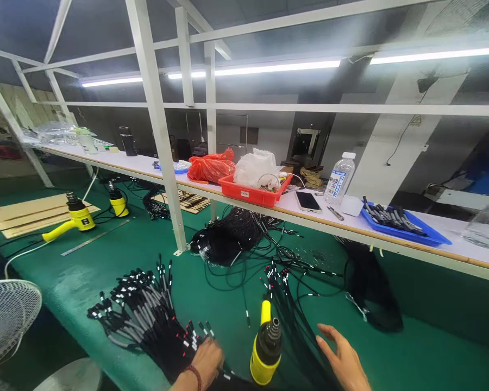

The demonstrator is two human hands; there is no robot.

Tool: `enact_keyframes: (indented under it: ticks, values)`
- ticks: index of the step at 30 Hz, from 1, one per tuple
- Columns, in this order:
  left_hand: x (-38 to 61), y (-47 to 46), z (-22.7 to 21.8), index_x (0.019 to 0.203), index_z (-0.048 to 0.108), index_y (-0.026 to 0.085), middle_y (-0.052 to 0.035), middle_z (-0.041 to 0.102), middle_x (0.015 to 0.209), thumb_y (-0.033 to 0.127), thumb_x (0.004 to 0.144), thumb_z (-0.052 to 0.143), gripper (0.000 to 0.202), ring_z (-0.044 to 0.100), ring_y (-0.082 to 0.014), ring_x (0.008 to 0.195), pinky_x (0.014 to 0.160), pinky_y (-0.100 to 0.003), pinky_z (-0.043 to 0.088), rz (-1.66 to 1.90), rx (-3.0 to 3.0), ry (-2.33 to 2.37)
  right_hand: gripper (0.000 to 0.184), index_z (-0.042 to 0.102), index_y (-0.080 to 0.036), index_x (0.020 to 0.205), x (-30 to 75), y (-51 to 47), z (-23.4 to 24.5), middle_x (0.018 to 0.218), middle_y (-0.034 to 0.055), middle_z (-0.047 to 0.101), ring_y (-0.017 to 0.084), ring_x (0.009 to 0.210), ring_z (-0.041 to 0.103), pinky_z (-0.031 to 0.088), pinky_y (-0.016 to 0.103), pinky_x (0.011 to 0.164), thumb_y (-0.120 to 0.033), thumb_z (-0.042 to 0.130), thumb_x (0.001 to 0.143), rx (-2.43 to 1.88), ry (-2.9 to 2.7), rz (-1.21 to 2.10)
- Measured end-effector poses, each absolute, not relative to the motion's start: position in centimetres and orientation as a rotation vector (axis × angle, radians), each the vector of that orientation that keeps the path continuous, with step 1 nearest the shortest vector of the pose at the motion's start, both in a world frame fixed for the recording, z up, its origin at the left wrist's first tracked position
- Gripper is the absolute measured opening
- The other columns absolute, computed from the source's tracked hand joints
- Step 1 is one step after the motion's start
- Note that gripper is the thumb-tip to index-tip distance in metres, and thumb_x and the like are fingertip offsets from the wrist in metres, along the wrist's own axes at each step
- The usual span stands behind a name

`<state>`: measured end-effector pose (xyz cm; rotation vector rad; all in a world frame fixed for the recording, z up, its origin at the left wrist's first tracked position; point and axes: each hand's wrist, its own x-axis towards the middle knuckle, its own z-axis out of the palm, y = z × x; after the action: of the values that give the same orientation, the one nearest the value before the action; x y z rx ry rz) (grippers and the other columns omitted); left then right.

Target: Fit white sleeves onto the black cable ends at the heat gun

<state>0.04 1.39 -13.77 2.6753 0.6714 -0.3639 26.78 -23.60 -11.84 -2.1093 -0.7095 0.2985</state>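
Your left hand (206,365), wearing a beaded bracelet, rests on the ends of a loose bundle of thin black cables with white-banded tips (146,317). Your right hand (344,361) is open, fingers spread, just right of a yellow-and-black heat gun (267,347), which lies between your hands on the green-topped counter (415,347). Further black cables sprawl in a tangled heap (228,236) beyond. Two more yellow heat guns (79,217) sit at the left. On the white shelf (391,231) above stand a red plastic crate (252,190), a clear water bottle (340,178), a smartphone (307,202) and a blue tray (403,231) of black parts.
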Motion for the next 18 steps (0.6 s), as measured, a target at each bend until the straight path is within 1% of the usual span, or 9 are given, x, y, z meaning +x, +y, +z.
enact_keyframes:
  ticks: [3, 7, 12, 15, 18]
  values:
    - [0.3, 1.6, -12.9, 0.081, 0.066, 0.022, -0.0058, 0.064, 0.087, 0.019, 0.08, 0.056, 0.01, 0.055, -0.024, 0.097, 0.099, -0.043, 0.036, -0.326, 2.741, 0.619, 0.043, 0.065, -0.021, 0.105, 26.4, -23.6, -10.6, 0.113, 0.0087, 0.07, 0.027, 0.109, 0.062, 0.051, 0.037, 0.089, -0.052, 0.05, 0.08, -2.115, -0.743, 0.309]
    - [0.4, 2.1, -11.0, 0.079, 0.066, 0.021, -0.0068, 0.065, 0.084, 0.02, 0.086, 0.053, 0.015, 0.057, -0.0235, 0.093, 0.095, -0.041, 0.039, -0.329, 2.8, 0.557, 0.043, 0.066, -0.022, 0.106, 25.9, -23.9, -8.4, 0.113, 0.0083, 0.07, 0.028, 0.109, 0.061, 0.049, 0.041, 0.093, -0.052, 0.05, 0.079, -2.139, -0.781, 0.267]
    - [-0.5, 3.4, -7.7, 0.079, 0.065, 0.02, -0.0056, 0.067, 0.085, 0.024, 0.087, 0.056, 0.013, 0.062, -0.0223, 0.089, 0.087, -0.034, 0.043, -0.36, 2.831, 0.479, 0.046, 0.064, -0.026, 0.11, 24.8, -24.5, -5.0, 0.118, 0.0066, 0.067, 0.029, 0.114, 0.057, 0.048, 0.044, 0.095, -0.057, 0.049, 0.08, -2.154, -0.804, 0.243]
    - [-1.3, 4.4, -5.4, 0.075, 0.064, 0.02, -0.0057, 0.068, 0.081, 0.028, 0.087, 0.058, 0.015, 0.063, -0.023, 0.086, 0.085, -0.034, 0.043, -0.374, 2.846, 0.466, 0.048, 0.063, -0.028, 0.113, 24.0, -24.8, -2.8, 0.121, 0.0059, 0.064, 0.028, 0.116, 0.056, 0.049, 0.043, 0.095, -0.059, 0.048, 0.08, -2.153, -0.809, 0.246]
    - [-2.1, 4.9, -2.8, 0.074, 0.064, 0.021, -0.0059, 0.068, 0.08, 0.032, 0.086, 0.058, 0.018, 0.064, -0.0236, 0.084, 0.084, -0.035, 0.043, -0.347, 2.853, 0.501, 0.05, 0.065, -0.029, 0.111, 22.9, -24.8, -0.3, 0.121, 0.0073, 0.064, 0.03, 0.113, 0.057, 0.05, 0.042, 0.094, -0.063, 0.05, 0.077, -2.125, -0.835, 0.275]
